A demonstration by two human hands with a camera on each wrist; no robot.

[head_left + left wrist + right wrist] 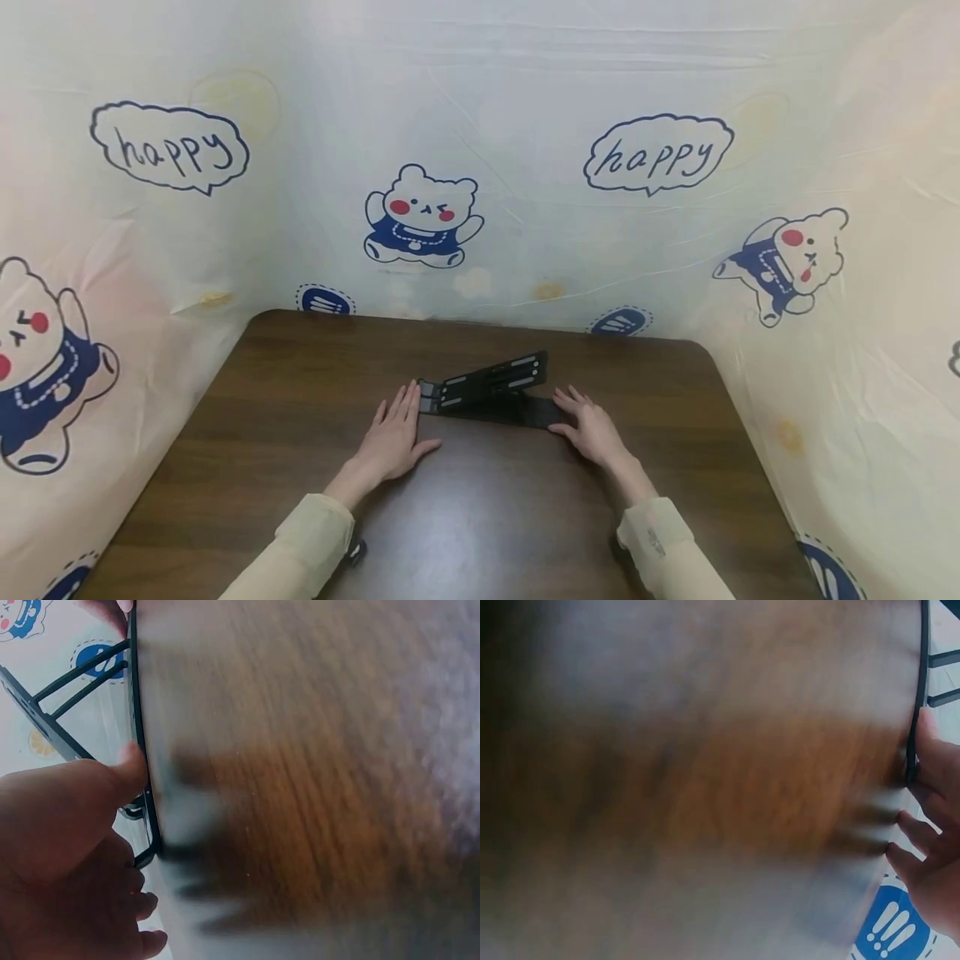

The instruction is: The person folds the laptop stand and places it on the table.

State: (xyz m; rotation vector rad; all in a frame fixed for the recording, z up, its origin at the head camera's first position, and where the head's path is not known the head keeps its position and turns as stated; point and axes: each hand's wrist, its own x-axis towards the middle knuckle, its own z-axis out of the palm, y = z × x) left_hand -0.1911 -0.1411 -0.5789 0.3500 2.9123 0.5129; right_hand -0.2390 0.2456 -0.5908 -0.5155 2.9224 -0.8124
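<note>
Black folding stand [491,387] on brown table [465,492]

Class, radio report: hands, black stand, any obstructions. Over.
Left hand, right hand at opposite ends of black stand. It's on table, partly unfolded. Nothing visibly blocking.

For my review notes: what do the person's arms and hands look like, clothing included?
Both arms wear pale cream sleeves, the left sleeve and right sleeve ending in wide cuffs. The left hand and right hand wear no gloves. A small dark object shows beside the left cuff; what it is remains unclear.
</note>
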